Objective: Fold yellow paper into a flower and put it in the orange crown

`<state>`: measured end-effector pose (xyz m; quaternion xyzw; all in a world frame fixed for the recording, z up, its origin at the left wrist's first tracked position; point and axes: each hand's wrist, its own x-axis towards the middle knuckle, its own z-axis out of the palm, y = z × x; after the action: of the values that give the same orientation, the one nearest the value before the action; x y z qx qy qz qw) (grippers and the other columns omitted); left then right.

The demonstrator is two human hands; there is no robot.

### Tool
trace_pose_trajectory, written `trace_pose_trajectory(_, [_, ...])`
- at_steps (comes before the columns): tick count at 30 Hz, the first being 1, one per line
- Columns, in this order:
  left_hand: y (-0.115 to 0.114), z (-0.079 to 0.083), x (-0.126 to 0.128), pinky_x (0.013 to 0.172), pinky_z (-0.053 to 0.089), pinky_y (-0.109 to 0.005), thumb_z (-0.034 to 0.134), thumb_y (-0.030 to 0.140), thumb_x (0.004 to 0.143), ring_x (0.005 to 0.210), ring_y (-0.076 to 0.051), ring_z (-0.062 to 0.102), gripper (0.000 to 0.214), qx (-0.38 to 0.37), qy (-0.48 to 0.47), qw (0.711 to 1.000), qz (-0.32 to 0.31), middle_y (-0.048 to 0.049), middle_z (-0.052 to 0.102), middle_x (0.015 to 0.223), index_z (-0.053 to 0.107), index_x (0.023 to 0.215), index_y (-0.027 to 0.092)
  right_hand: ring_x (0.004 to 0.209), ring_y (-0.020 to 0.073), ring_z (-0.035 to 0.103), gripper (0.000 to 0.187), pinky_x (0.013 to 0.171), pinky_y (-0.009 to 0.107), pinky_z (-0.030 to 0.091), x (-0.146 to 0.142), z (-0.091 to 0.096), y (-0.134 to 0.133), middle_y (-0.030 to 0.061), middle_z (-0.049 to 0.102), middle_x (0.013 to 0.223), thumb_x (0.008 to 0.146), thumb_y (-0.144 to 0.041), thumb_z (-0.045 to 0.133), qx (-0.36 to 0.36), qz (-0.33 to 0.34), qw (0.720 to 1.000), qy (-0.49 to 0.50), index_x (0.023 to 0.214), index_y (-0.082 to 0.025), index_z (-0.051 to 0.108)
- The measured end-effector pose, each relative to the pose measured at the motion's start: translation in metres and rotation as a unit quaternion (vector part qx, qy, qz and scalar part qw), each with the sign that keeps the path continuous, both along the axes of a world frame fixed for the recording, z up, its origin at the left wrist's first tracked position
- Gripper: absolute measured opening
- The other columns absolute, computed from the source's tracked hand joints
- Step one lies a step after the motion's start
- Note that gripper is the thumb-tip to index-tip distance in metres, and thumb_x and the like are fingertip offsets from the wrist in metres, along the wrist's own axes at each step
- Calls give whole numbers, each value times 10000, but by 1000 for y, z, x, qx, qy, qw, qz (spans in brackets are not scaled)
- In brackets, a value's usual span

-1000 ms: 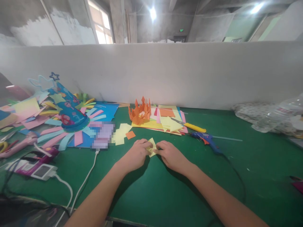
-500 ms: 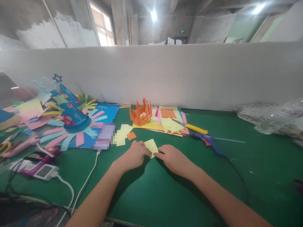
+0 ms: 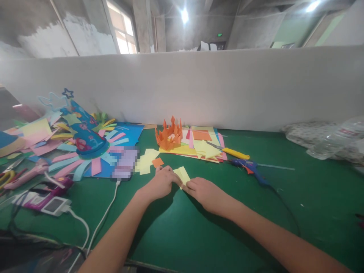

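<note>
A small pale yellow piece of paper lies on the green table between my hands. My left hand is closed at the paper's left side, its fingertips pressed on the lower edge. From the right, my right hand pinches the same lower edge, and the fingertips of both hands nearly meet there. A crease line seems to show on the paper; its underside is hidden. Just beyond my left hand lies a small orange paper square, beside several pale yellow paper pieces.
An orange paper crown stands beyond, beside stacked coloured paper. A yellow-handled knife and blue glue gun lie right. At left are a blue cone hat, a phone and a power strip. A plastic bottle lies far right.
My right hand has shifted slightly down and left, its fingertips now closer to the left hand's along the paper's lower edge. Other things stay where they were.
</note>
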<state>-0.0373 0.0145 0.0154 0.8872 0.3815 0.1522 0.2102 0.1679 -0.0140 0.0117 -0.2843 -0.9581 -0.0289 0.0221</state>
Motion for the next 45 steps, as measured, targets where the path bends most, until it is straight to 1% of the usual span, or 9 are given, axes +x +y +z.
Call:
trace_pose_trajectory(8, [3, -3, 0, 812, 242, -376, 354, -59, 607, 869, -190, 508, 615, 2, 12, 1000, 9, 34, 728, 936, 727, 891, 340, 714, 198, 521, 457, 589, 309, 356, 5, -1, 8, 90, 605, 854, 772, -6, 444, 6, 39, 999, -38, 1212, -114, 505])
trace_pose_trajectory(16, [-1, 4, 0, 828, 239, -402, 387, -73, 584, 909, -194, 496, 615, -2, 58, 998, 2, 45, 713, 1000, 722, 907, 330, 749, 212, 544, 411, 547, 305, 358, 2, 13, 8, 125, 601, 936, 784, -42, 447, -10, 84, 988, -132, 1191, -62, 498])
trace_pose_trajectory(23, [4, 3, -3, 850, 237, -410, 363, -90, 570, 910, -176, 506, 660, 2, 41, 999, -26, 57, 709, 1011, 708, 925, 347, 563, 150, 518, 310, 456, 287, 227, -4, 20, 20, 67, 615, 783, 753, -65, 489, -21, 79, 986, -142, 1046, -114, 579])
trace_pose_trajectory(28, [10, -6, -5, 872, 231, -416, 344, -87, 550, 921, -174, 502, 657, 3, 24, 999, -27, 54, 713, 995, 714, 897, 331, 527, 141, 517, 250, 440, 274, 224, -9, 21, 26, 39, 608, 707, 744, -68, 505, -16, 94, 986, -134, 946, -159, 620])
trace_pose_trajectory(31, [10, -7, -5, 884, 225, -415, 340, -86, 582, 890, -164, 508, 626, 15, 17, 999, -26, 62, 717, 969, 713, 872, 325, 552, 167, 535, 180, 448, 280, 281, -13, 12, 14, 110, 617, 729, 746, -39, 477, 9, 104, 984, -144, 830, -79, 631])
trace_pose_trajectory(36, [8, -6, 0, 892, 205, -416, 346, -91, 614, 886, -162, 496, 566, 30, 18, 999, -28, 65, 719, 901, 711, 800, 299, 659, 225, 560, 291, 508, 310, 365, -15, 5, -2, 198, 616, 777, 747, 27, 401, 35, 103, 984, -143, 940, 15, 619])
trace_pose_trajectory(39, [6, -5, 3, 882, 212, -407, 397, -52, 679, 883, -163, 498, 461, 33, 13, 999, -22, 44, 710, 855, 705, 778, 277, 645, 204, 562, 336, 518, 294, 384, -5, 5, 5, 163, 625, 830, 756, -27, 443, 12, 91, 989, -113, 1051, -26, 603])
trace_pose_trajectory(42, [3, -6, 6, 882, 217, -407, 515, 82, 750, 879, -171, 510, 247, 29, 0, 1000, -11, 18, 688, 824, 694, 770, 251, 788, 191, 586, 385, 643, 285, 429, 12, 0, 14, 82, 644, 956, 789, -64, 436, -55, 67, 996, 8, 1097, -208, 618])
trace_pose_trajectory(45, [0, -9, 10, 897, 203, -415, 590, 191, 765, 879, -172, 518, 110, 25, -9, 1000, 9, 17, 669, 805, 686, 749, 244, 941, 168, 567, 463, 802, 282, 429, 23, -10, 14, 64, 635, 1069, 805, -3, 339, -103, -3, 984, 143, 1118, -209, 611])
